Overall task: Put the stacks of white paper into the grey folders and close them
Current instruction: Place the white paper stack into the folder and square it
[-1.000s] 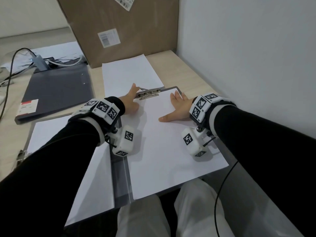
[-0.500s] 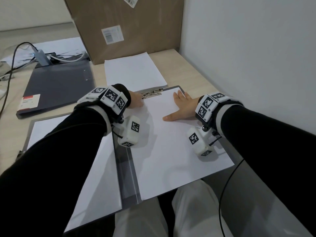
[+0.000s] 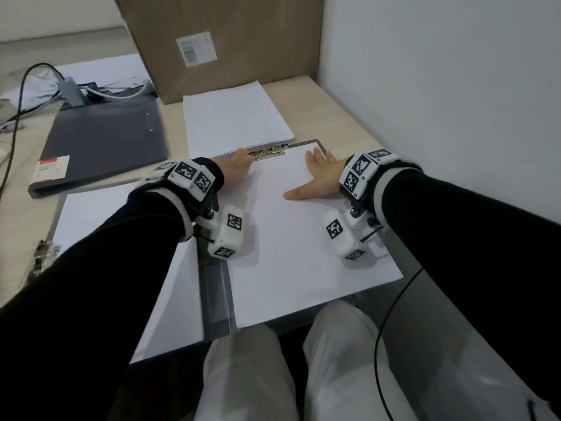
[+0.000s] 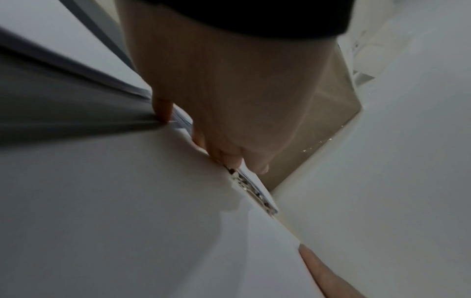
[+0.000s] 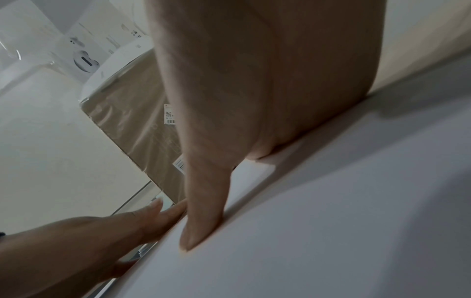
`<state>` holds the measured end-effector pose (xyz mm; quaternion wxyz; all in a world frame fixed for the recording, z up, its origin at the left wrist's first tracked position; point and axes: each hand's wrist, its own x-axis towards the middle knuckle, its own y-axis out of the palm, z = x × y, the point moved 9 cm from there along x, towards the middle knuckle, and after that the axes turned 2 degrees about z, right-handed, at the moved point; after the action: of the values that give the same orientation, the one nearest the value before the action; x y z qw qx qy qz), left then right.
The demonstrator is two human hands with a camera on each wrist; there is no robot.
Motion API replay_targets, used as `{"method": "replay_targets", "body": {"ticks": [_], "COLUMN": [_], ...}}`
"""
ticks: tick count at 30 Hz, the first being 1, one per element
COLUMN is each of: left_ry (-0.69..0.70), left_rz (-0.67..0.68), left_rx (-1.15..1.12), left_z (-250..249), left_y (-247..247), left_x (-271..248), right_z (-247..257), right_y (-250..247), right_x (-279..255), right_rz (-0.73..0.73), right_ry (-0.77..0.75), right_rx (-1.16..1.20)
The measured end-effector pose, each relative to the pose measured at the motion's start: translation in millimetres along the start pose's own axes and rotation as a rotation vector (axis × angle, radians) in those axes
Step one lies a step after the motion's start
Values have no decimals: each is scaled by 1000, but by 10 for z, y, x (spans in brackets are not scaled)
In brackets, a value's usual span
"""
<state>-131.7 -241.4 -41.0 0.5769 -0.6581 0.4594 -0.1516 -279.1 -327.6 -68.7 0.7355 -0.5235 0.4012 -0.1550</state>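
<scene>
An open grey folder (image 3: 215, 293) lies in front of me. A white paper stack (image 3: 297, 244) lies on its right half under a metal clip (image 3: 268, 153) at the top edge. More white paper (image 3: 100, 208) covers its left half. My left hand (image 3: 238, 162) touches the stack's top edge just left of the clip (image 4: 252, 191), fingers stretched out. My right hand (image 3: 318, 177) lies flat on the stack's upper right, thumb spread. In the right wrist view the right hand (image 5: 254, 80) presses the paper and the left hand (image 5: 89, 242) shows straight fingers.
A loose stack of white paper (image 3: 236, 117) lies just behind the open folder. A closed dark grey folder (image 3: 103, 141) sits at the back left, with cables (image 3: 18, 95) beyond it. A cardboard box (image 3: 218, 41) stands at the back and a white wall (image 3: 440, 86) runs along the right.
My left hand's thumb, raised beside the clip a second ago, has come down and the fingers now lie at the paper's top edge. The right hand stayed flat on the paper.
</scene>
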Motion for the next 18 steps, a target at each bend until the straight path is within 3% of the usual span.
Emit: {"method": "replay_targets", "body": {"ticks": [4,7,11,15,18], "left_ry": [-51,-2,50,-4,-85], "left_rz": [-29,-29,-144,-205,-295], "left_rx": [-181,-303,-409,-504,-516], "left_z": [141,141,264,610,1002], "left_y": [-48,-97,-329,-441,-512], "left_x": [29,-87,-338,-651,-925], "right_z": [-19,-25,-3,-115,70], "right_y": [0,5,-74,-258,-412], "right_x": [16,40,116,78,-88], "right_rz": [3,-2,-109,-230,-236], "right_ry": [-4,6,20,137,100], "right_rx": [-11,7,88,100,93]}}
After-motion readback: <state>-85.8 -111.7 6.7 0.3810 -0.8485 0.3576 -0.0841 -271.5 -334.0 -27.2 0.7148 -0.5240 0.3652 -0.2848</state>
